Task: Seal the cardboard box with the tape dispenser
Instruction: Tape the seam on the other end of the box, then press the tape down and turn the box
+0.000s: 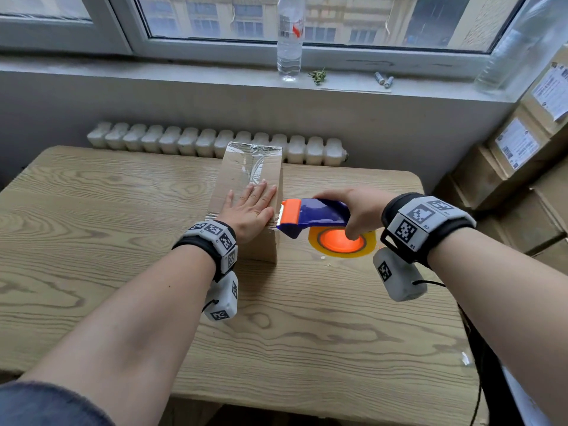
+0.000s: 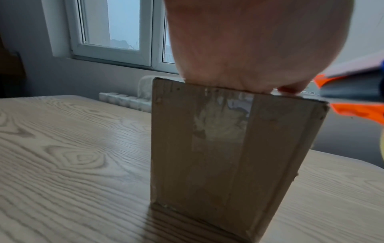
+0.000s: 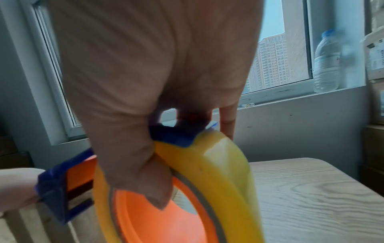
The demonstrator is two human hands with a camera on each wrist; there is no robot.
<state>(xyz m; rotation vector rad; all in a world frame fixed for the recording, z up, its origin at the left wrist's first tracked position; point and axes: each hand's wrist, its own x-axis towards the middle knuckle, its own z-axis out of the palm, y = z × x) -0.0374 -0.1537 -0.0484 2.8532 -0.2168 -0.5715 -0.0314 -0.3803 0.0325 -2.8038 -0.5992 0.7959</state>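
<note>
A long brown cardboard box lies on the wooden table, with clear tape shining along its top and far end. My left hand lies flat on the box's near top, fingers straight. The box's near face carries an old tape strip, and my palm presses on its top edge. My right hand grips the blue and orange tape dispenser, whose orange toothed end sits at the box's right top edge. In the right wrist view the thumb hooks into the yellow tape roll.
A radiator runs behind the table. On the windowsill stand a water bottle, two batteries and a dry sprig. Stacked cardboard parcels fill the right side. A black cable hangs off the table's right edge.
</note>
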